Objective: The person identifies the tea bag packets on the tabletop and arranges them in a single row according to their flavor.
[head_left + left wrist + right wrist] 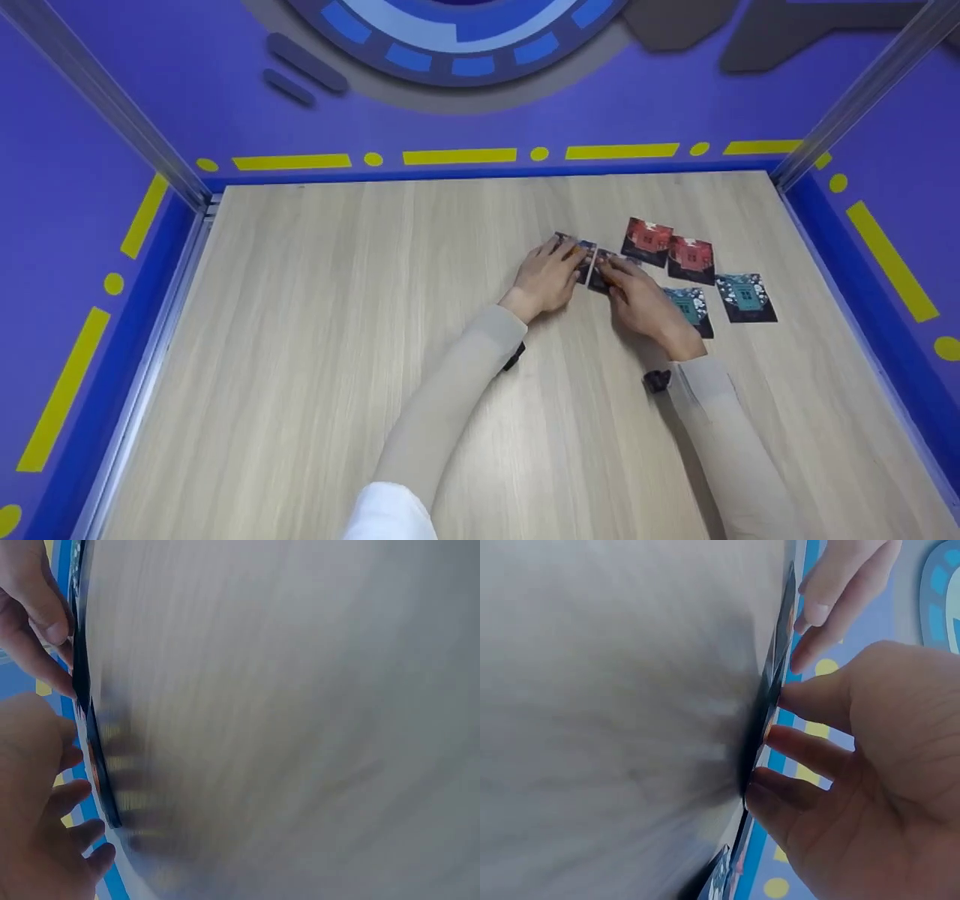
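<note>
Two dark cards with orange in their pictures lie side by side on the table, a narrow gap between them. My left hand (550, 277) rests its spread fingertips on the left dark card (583, 275), covering most of it. On the right dark card (598, 281), the fingertips of my right hand (643, 301) touch the face, hiding much of the picture. In the right wrist view, my right hand (877, 757) has its fingers extended down to the card's surface. The left wrist view shows my left hand (37, 802) with fingers apart along the card.
Two red cards, a left one (647, 241) and a right one (691, 259), lie beyond my right hand. One teal card (694, 307) is partly behind that hand; another teal card (746, 298) lies farther right. Blue-purple walls (465, 127) border the wooden table (337, 300).
</note>
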Tool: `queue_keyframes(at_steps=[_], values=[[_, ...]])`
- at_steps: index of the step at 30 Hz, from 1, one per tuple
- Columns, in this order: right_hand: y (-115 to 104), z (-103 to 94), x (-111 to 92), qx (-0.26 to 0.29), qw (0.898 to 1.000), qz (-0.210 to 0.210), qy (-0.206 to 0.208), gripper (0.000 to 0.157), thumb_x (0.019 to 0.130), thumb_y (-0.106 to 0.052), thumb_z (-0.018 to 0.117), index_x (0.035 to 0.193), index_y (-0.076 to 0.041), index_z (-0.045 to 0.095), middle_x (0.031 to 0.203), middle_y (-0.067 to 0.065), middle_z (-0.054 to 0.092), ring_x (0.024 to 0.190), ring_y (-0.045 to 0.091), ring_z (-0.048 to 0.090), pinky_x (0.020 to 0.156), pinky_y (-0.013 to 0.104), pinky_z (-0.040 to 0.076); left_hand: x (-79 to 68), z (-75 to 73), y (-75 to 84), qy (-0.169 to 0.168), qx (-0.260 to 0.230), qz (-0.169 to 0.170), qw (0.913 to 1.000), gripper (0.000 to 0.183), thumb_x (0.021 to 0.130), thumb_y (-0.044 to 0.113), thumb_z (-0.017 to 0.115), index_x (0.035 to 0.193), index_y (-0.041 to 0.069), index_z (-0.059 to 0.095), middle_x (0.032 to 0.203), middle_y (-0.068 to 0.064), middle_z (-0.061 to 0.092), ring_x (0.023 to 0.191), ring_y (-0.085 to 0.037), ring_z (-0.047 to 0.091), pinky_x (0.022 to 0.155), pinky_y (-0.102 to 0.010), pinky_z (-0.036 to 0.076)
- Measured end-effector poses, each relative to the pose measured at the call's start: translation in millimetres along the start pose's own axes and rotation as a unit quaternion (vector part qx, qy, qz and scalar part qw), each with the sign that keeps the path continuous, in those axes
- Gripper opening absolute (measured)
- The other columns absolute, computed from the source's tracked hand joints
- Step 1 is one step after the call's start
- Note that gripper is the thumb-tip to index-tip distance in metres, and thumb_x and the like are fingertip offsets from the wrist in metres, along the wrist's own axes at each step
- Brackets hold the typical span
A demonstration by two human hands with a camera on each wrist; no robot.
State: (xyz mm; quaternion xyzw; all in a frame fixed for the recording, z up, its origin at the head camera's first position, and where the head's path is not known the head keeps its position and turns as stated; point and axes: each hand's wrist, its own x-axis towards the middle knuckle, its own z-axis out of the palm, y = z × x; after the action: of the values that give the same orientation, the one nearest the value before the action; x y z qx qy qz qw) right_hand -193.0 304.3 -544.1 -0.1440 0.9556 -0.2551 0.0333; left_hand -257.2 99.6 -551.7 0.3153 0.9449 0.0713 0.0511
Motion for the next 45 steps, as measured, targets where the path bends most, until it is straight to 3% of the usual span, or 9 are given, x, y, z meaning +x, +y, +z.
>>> queue_keyframes(at_steps=[9,21,28,36,45], values=[[-8.1,-0.4,10.4,-0.021,1.000,0.007,0.019,0.041,0.106,-0.001,0.056,0.147,0.007,0.060,0.153,0.031,0.053,0.142,0.050,0.052,0.119,0.061,0.044,2.6,1.7,0.9,0.035,0.016,0.001,0.9993,0.045,0.113,0.029,0.048,0.157,0.019,0.056,0.164,-0.004,0.050,0.154,-0.027,0.044,0.119,-0.042,0.048],[-12.7,1.0,13.1,-0.046,0.997,0.063,0.012,0.034,0.106,-0.004,0.058,0.137,0.005,0.068,0.148,0.029,0.056,0.138,0.048,0.055,0.117,0.062,0.045,-4.2,1.3,7.3,0.039,0.014,0.004,0.9991,0.042,0.112,0.026,0.051,0.151,0.016,0.061,0.158,-0.006,0.055,0.150,-0.027,0.049,0.121,-0.036,0.046],[-13.3,2.0,17.5,-0.070,0.996,0.050,0.024,0.027,0.103,-0.001,0.061,0.126,0.007,0.073,0.137,0.030,0.063,0.127,0.048,0.063,0.110,0.061,0.051,-12.8,1.0,5.5,0.032,0.021,-0.011,0.9992,0.042,0.112,0.028,0.051,0.152,0.019,0.061,0.160,-0.004,0.053,0.151,-0.025,0.048,0.123,-0.034,0.044],[-14.0,-0.5,18.3,-0.065,0.995,0.073,0.009,0.030,0.104,-0.004,0.061,0.130,0.006,0.072,0.136,0.028,0.063,0.126,0.047,0.063,0.112,0.061,0.050,-23.0,-1.3,2.4,0.032,0.020,-0.015,0.9992,0.042,0.112,0.029,0.051,0.151,0.019,0.062,0.160,-0.006,0.053,0.150,-0.028,0.049,0.118,-0.037,0.049],[-14.8,0.3,17.2,-0.045,0.997,0.070,0.004,0.032,0.106,-0.004,0.058,0.134,0.005,0.070,0.140,0.027,0.061,0.130,0.046,0.060,0.115,0.062,0.047,-46.1,-3.7,-15.1,0.021,0.005,-0.042,0.9989,0.044,0.112,0.029,0.050,0.153,0.016,0.059,0.163,-0.009,0.051,0.152,-0.030,0.048,0.117,-0.041,0.051]])
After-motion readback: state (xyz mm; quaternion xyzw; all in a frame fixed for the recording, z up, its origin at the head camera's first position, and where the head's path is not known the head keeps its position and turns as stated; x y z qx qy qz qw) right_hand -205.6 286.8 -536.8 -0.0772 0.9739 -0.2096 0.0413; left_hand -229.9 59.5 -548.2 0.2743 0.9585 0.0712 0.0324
